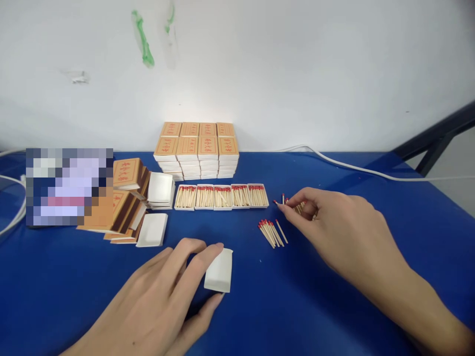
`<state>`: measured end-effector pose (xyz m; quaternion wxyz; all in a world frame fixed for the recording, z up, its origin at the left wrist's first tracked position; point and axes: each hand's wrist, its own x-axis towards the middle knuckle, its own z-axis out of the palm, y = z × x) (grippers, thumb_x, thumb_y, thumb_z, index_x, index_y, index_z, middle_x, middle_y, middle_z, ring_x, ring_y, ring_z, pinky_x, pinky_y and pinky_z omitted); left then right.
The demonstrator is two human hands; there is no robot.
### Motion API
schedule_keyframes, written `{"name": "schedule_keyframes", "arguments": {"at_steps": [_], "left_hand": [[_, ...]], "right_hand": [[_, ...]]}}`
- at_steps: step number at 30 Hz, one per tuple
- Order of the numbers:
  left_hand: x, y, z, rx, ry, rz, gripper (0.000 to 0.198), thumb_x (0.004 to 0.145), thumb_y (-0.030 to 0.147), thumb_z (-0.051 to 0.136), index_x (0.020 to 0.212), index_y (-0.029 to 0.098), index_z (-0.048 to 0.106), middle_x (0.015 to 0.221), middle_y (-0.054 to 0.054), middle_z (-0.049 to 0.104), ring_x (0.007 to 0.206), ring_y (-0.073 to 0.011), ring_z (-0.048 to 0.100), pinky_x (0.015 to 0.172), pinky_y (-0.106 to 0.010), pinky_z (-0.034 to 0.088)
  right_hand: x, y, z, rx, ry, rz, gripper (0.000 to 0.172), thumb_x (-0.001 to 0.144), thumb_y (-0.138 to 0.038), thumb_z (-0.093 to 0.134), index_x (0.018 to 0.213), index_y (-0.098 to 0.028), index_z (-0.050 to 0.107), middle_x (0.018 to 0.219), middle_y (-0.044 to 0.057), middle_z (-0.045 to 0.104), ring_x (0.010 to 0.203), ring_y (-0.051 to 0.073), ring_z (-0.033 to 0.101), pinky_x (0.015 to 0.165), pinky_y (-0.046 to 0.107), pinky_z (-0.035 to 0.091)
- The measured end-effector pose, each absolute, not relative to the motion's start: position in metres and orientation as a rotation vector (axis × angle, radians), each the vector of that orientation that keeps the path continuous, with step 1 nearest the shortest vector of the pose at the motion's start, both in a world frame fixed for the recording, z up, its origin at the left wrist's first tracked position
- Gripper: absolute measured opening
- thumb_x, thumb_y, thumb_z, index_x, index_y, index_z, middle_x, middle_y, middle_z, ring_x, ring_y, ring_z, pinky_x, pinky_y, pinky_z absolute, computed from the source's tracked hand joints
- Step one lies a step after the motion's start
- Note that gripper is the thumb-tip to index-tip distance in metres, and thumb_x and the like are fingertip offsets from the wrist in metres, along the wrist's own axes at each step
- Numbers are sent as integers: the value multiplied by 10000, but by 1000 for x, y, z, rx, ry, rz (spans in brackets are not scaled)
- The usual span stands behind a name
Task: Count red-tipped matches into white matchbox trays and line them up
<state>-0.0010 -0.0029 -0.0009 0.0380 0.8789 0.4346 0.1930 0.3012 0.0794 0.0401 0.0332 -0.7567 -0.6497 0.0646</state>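
My left hand (166, 291) grips an empty white matchbox tray (218, 272) between thumb and fingers, low over the blue table. At the right, my right hand (330, 227) is closed in a pinch on a match (276, 202); its red head pokes out past the fingertips. More matches (299, 206) lie behind and under those fingers, partly hidden. Just left of this hand rests a small loose bunch of matches (270, 232), with one lying slightly apart. Beyond, several trays filled with matches (222, 197) stand side by side in a row.
A stacked block of orange matchboxes (196, 148) stands against the white wall. Matchbox sleeves (122, 207) and empty trays (159, 188) are piled at the left, beside a blurred-out device (69, 188). A white cable (345, 160) runs along the back right, near a black metal bar (438, 131).
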Motion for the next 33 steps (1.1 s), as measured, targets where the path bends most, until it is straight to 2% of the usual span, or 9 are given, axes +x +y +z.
{"name": "schedule_keyframes", "arguments": {"at_steps": [8,21,26,33], "left_hand": [[0,-3,1,2717,1337,621,384,1263,421,490,1572,236,621,1330,-81,801,1017,-234,893,836,-382,748],[1,-2,0,2746,1335,615,406,1271,447,468,1574,219,614,1330,-86,794,1016,-230,894,822,-382,750],[0,-3,2,2738,1346,607,413,1270,450,472,1586,220,608,1342,-91,792,1015,-229,893,813,-375,749],[1,-2,2,2737,1336,624,397,1270,436,469,1567,221,619,1319,-91,791,989,-227,892,795,-374,749]], "right_hand": [[300,78,37,-2305,-2040,241,227,1088,-476,714,972,-328,840,832,9,833,756,283,722,638,379,390],[295,73,44,-2344,-2031,283,173,1029,-368,786,864,-326,811,760,1,799,709,279,698,611,371,346],[310,71,39,-2085,-2065,470,248,1059,-460,755,852,-326,784,729,-24,763,680,231,694,637,361,416],[314,68,38,-1960,-2152,628,306,1064,-508,724,829,-314,759,665,-44,679,603,172,595,590,335,387]]}}
